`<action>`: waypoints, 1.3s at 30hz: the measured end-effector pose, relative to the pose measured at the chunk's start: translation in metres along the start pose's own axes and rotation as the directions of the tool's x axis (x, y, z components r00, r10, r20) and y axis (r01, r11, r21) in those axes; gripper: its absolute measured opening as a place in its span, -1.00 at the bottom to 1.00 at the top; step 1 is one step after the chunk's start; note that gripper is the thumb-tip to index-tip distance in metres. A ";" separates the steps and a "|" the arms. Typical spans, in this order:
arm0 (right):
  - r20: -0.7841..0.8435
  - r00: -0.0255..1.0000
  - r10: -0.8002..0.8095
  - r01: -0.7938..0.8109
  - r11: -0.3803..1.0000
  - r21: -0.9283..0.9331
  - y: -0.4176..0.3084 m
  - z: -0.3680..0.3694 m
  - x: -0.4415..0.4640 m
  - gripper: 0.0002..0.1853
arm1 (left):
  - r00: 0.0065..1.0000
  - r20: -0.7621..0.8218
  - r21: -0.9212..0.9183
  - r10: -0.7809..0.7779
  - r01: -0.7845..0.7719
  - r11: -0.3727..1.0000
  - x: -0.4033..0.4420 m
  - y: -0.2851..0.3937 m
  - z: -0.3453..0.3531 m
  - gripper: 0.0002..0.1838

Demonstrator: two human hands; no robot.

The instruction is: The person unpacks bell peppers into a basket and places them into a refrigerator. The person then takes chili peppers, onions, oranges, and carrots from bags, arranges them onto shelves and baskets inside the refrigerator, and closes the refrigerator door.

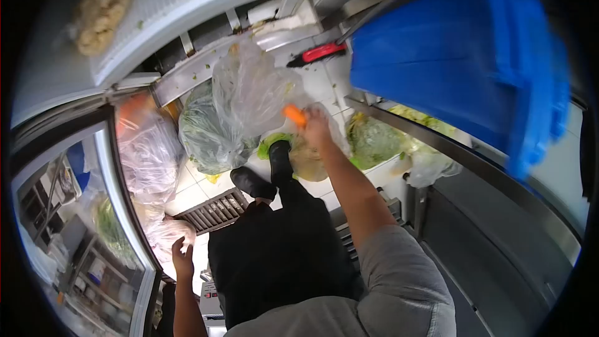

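My right hand (316, 127) reaches forward over the floor, its fingers closed around a short orange carrot (294, 115). The far end of the carrot sticks out to the left of the fingers. Just left of it lies a clear plastic bag (249, 90), bunched over a bag of greens (209, 128). Below the hand, a brownish clear bag (307, 157) rests by my shoe. My left hand (182, 258) hangs low beside the glass door, fingers apart and holding nothing, near a pale plastic bag (167, 237).
A large blue bin (430, 43) stands at upper right above a metal rail (474, 150). Another bag of greens (374, 137) lies right of my arm. A red-handled tool (321, 53) is on the tiles. A glass door (93, 212) stands at left; a floor grate (215, 210) lies near my feet.
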State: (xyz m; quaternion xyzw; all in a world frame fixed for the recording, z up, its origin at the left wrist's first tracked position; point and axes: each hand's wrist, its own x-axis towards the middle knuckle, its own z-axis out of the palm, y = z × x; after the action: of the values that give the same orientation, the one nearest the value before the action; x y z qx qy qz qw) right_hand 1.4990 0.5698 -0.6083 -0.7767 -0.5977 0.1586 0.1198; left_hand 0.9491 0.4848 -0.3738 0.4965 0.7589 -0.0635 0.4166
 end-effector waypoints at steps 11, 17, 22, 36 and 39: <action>0.265 0.729 0.631 -0.684 0.664 0.301 0.158 0.130 0.013 -0.67 | 0.999 0.035 0.347 0.002 -0.014 0.938 -0.016 -0.028 -0.029 -0.68; 0.263 0.824 0.502 -0.460 0.863 -0.208 0.132 0.149 -0.006 -0.53 | 0.991 0.038 0.475 0.130 -0.132 0.870 -0.019 -0.041 -0.032 -0.69; 0.434 0.676 0.596 -0.558 0.798 -0.227 0.130 0.131 0.005 -0.42 | 0.998 0.010 0.317 0.064 -0.064 0.946 -0.020 -0.038 -0.032 -0.71; 0.297 0.883 0.362 -0.264 0.909 -0.323 0.152 0.153 -0.031 -0.61 | 0.989 0.019 0.506 0.148 -0.137 0.852 -0.017 -0.036 -0.024 -0.75; 0.280 0.829 0.485 -0.346 0.837 -0.424 0.146 0.151 -0.029 -0.59 | 0.993 0.007 0.529 0.120 -0.105 0.842 -0.012 -0.035 -0.026 -0.77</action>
State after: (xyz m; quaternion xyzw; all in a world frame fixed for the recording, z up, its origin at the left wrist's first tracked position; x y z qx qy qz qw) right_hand 1.5635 0.5040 -0.7996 -0.8529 -0.4411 0.2161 -0.1773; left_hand 0.9084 0.4722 -0.3594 0.6362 0.6872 -0.2387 0.2570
